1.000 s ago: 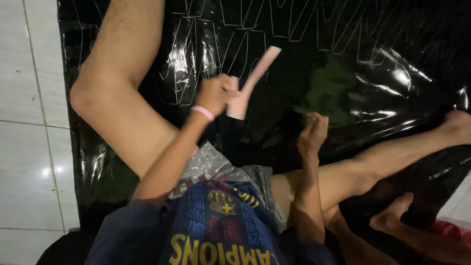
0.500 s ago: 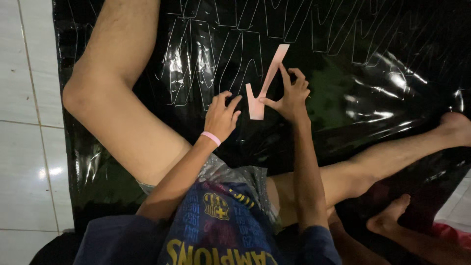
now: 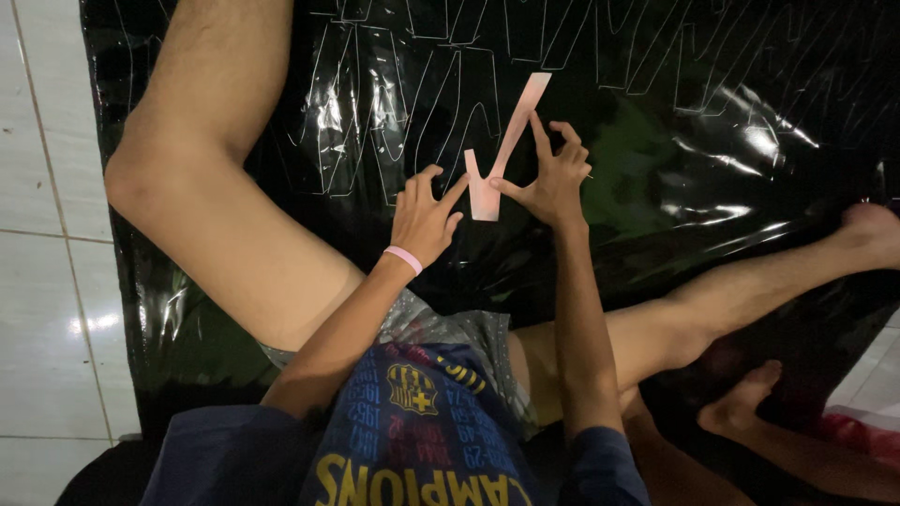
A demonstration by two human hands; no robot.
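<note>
- A pale pink cut-out shape (image 3: 502,155), forked like a tick mark with a short left arm and a long right arm, lies flat on a glossy black sheet (image 3: 712,84), near the middle of the view.
- The right hand (image 3: 553,178) rests on the shape: its fingers are spread open, one fingertip on the long arm and the thumb tip at the fork where the two arms meet. It presses rather than grips.
- The left hand (image 3: 424,217) lies just left of the shape, fingers spread and slightly bent, the tips down on the black sheet; one fingertip reaches the lower edge of the short arm. It holds nothing.
- A pink wristband (image 3: 403,259) circles the left wrist.
- The black sheet is scored with thin pale outlines of tall, narrow letter shapes in rows, and it shines with wrinkles and bright glare spots.
- The person sits on the sheet with bare legs apart: the left knee (image 3: 141,183) is bent up at the left, the right leg (image 3: 731,300) stretches out to the right, its foot near the right edge.
- A dark blue shirt (image 3: 412,440) with yellow lettering fills the bottom of the view, above grey shorts.
- Another bare foot (image 3: 741,403) lies at the lower right.
- White floor tiles (image 3: 42,281) show along the left side.
</note>
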